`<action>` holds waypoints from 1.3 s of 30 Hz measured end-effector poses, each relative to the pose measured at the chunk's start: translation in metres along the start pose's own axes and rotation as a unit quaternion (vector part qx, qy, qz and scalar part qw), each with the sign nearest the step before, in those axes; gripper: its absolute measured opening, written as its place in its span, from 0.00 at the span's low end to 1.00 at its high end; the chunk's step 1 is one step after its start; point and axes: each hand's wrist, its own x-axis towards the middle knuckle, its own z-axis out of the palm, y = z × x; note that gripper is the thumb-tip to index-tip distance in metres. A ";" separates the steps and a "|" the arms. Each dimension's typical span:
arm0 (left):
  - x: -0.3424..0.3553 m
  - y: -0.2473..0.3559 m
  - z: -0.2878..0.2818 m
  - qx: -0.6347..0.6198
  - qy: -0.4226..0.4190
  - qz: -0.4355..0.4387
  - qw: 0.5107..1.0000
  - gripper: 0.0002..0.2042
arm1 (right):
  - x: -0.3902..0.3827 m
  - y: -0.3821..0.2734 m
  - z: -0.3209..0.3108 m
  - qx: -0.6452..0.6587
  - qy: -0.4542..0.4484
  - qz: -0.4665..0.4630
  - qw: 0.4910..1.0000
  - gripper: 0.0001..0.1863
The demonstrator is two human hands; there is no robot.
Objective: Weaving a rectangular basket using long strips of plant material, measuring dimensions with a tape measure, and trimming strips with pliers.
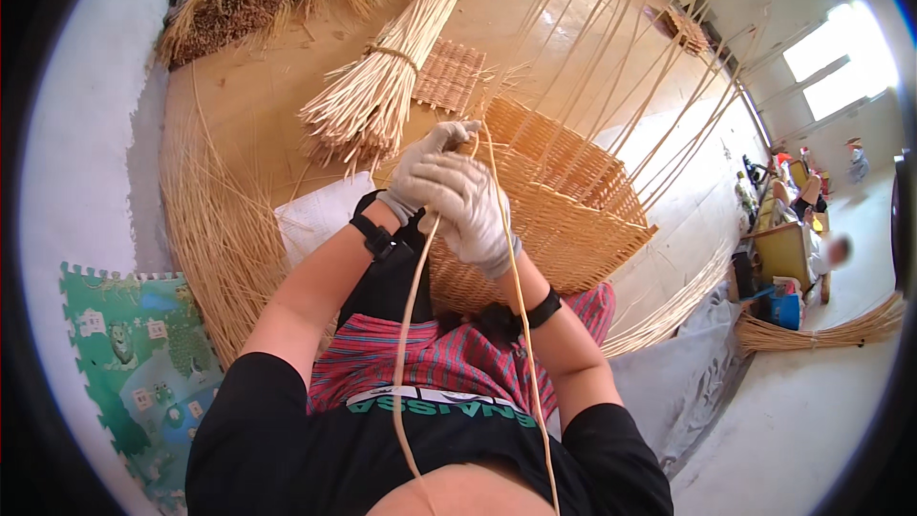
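Observation:
A woven wicker basket [564,234] with an angled rim rests in my lap, its long upright stakes [611,67] fanning out toward the far right. Both my hands wear white work gloves and meet at the basket's near left corner. My left hand [417,172] is closed at that corner, fingers curled round the rim and a wicker strand. Partly covering it, my right hand [468,205] bends its fingers on the same spot, closed on a wicker strand [411,311]. A second long strand [525,311] runs from the corner down past my right wrist. The exact grip is hidden by the gloves.
Beyond my hands lies a tied bundle of wicker rods [382,86] beside a small woven square [449,75]. More bundles [239,10] stand at the far left, with loose rods [220,220] below. A green foam mat [134,363] is at left; a blue bucket [785,311] at right.

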 end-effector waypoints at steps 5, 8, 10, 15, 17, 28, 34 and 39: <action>0.002 -0.009 0.001 0.239 0.003 0.109 0.965 0.11 | -0.006 0.009 0.016 0.127 -0.004 0.122 0.984 0.09; 0.002 -0.016 0.003 0.073 -0.019 0.058 0.995 0.11 | -0.019 -0.003 0.022 0.074 0.025 0.139 0.987 0.19; 0.000 -0.017 0.002 0.115 -0.002 0.103 0.988 0.11 | -0.017 -0.011 0.022 0.131 0.026 0.211 0.968 0.20; -0.002 -0.019 0.007 -0.034 -0.015 0.114 0.993 0.17 | 0.009 -0.014 0.016 0.203 0.061 0.227 0.950 0.19; -0.001 -0.020 0.010 0.025 0.030 0.132 0.990 0.20 | 0.011 -0.009 0.015 0.168 0.064 0.206 0.962 0.18; -0.019 -0.003 0.036 -0.023 0.183 0.033 0.982 0.15 | 0.030 -0.026 0.036 0.149 0.169 0.270 0.936 0.13; 0.004 -0.017 0.022 0.223 0.338 0.097 0.909 0.19 | 0.064 0.013 0.084 0.240 0.070 0.338 0.907 0.27; 0.049 -0.037 -0.029 0.217 0.241 0.028 0.946 0.17 | 0.081 0.064 0.050 0.325 0.045 0.333 0.884 0.21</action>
